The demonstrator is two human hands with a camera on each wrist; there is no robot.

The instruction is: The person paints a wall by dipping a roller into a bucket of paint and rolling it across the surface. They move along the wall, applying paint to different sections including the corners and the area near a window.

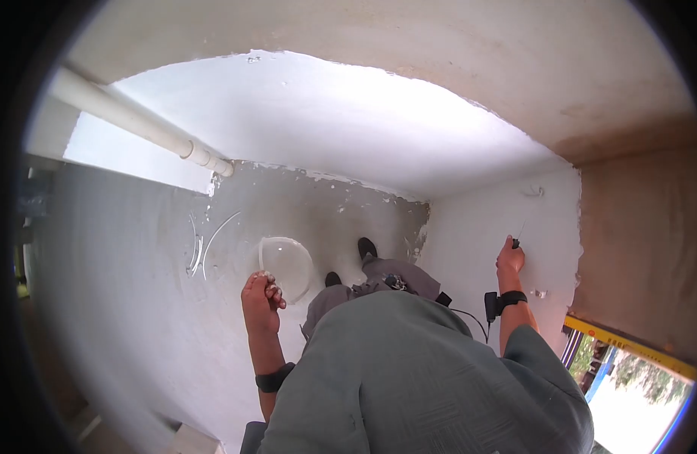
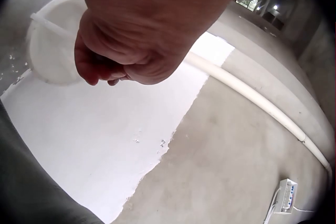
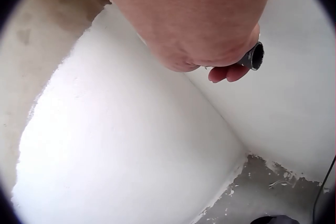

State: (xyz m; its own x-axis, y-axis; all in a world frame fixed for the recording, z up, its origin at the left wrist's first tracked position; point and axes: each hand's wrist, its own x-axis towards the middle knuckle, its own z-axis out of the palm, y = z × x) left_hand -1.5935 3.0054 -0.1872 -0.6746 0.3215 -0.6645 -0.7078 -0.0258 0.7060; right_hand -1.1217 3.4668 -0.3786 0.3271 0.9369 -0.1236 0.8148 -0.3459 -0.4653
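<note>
My right hand (image 1: 510, 259) grips a black-handled tool (image 1: 516, 244) in front of the white wall on the right. A thin line extends from the handle in the head view. The handle's round, hollow end (image 3: 256, 56) pokes out past the fingers in the right wrist view; the hand and forearm hide the rest. My left hand (image 1: 263, 301) is raised beside a round white bucket (image 1: 311, 271), its fingers loosely curled and marked with white smears. In the left wrist view the bucket (image 2: 44, 58) shows partly behind the hand, with a pale bar across it.
A white pipe (image 1: 136, 117) runs along the upper left. Curved white strips (image 1: 199, 253) lie on the grey floor left of the bucket. White coating ends raggedly against bare brown wall (image 1: 643, 250). A yellow level-like bar (image 1: 628, 344) edges the window opening at right.
</note>
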